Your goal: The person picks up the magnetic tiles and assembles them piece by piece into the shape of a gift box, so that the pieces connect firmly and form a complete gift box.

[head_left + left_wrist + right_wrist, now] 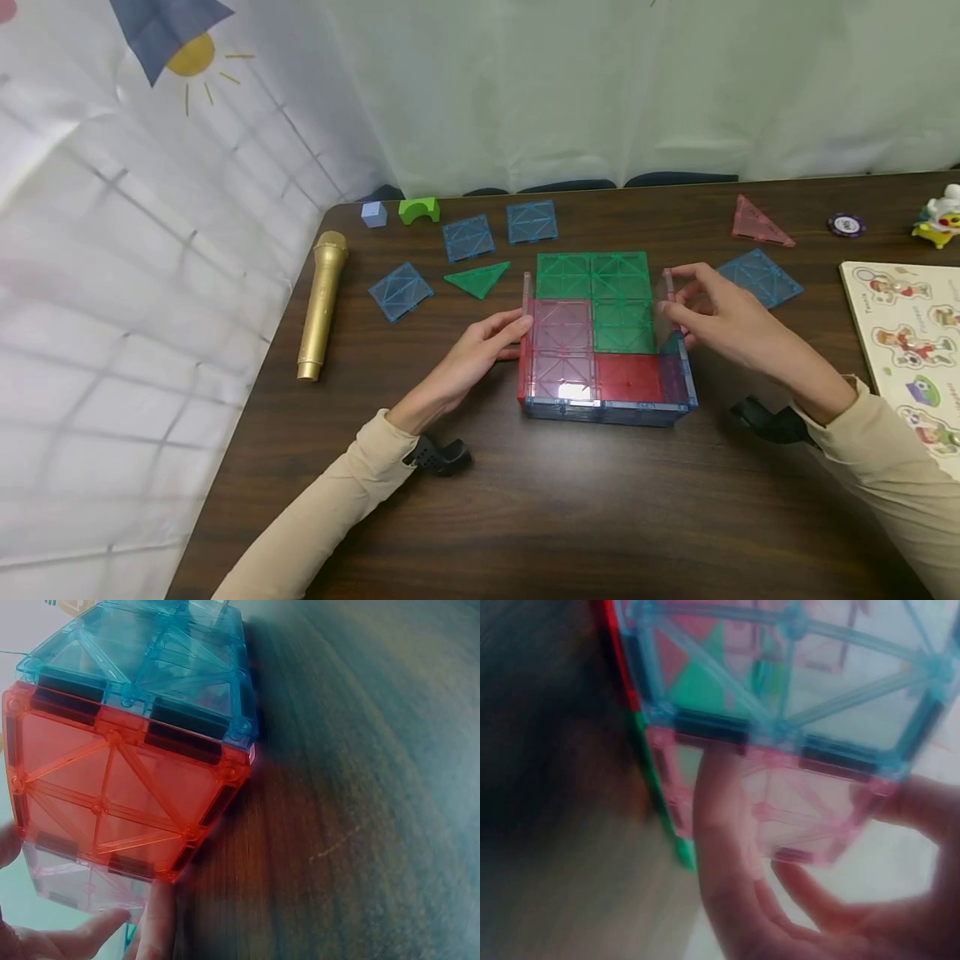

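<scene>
**Tile tray held at both side walls**

No brand or readable writing is made out on the tiles; small captions are printed on the puzzle board (907,333) at the right edge, but they are too small to be read, and the marking on the purple chip (847,224) is likewise illegible.

Nearest the person, bare dark wood of the table (570,517) is seen, with both sleeves resting on it. Beyond that, at the table's middle, the magnetic tile tray (596,333) lies flat: a floor of green, pink and red squares, with a blue wall along its near edge and upright walls at its sides. The left wall, red near and pale pink farther, is touched by the left hand (480,350), whose fingers are laid fairly straight against its outer face; whether the thumb is curled over the top cannot be told. A pale pink upright tile (795,806) at the right wall is pinched by the right hand (712,312) between thumb and curled fingers.

To the left, a gold microphone (321,304) lies along the table edge. Beyond the tray, loose pieces are scattered: a green triangle (477,277), three blue squares (468,237), a green arch block (418,209) and a small pale cube (373,214). To the right, another blue square (760,277) lies just beside the right hand, with a pink triangle (757,223) farther back and a toy figure (939,218) at the far right edge. Open wood is left between the tray and the back edge, where white curtain hangs.
</scene>
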The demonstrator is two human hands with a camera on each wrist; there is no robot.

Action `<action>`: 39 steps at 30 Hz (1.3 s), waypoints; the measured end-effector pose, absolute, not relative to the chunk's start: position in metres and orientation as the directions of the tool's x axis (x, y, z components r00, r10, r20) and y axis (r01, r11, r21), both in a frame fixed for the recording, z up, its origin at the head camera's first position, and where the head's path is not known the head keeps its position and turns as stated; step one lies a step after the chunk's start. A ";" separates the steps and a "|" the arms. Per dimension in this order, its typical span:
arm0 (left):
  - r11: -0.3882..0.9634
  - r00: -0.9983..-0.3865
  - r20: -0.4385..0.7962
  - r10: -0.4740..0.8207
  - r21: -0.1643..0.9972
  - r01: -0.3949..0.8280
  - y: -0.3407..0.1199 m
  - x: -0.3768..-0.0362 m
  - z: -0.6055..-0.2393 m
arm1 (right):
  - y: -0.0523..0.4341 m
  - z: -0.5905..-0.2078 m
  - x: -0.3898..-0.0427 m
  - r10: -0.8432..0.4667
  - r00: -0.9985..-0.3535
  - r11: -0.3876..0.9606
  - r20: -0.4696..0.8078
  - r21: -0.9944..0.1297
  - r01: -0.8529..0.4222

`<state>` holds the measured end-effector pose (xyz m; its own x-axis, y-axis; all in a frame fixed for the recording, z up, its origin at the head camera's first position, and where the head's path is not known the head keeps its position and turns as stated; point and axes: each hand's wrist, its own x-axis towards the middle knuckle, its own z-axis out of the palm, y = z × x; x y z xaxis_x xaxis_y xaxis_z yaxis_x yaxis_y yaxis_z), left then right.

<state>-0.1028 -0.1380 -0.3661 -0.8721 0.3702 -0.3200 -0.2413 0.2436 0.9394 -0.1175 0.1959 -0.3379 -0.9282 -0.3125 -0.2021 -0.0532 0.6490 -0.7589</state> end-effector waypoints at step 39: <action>-0.236 -0.981 -0.134 0.142 0.958 -0.165 -0.107 -0.159 -0.378 | 0.201 -0.378 -0.161 -0.271 -0.957 -0.288 -0.106 -0.940 0.186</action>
<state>-0.1593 -0.1065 -0.3782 -0.9807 0.1423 -0.1343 -0.1654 -0.2360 0.9576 -0.1615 0.2006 -0.3777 -0.9568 -0.2708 -0.1061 0.1856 -0.2876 -0.9396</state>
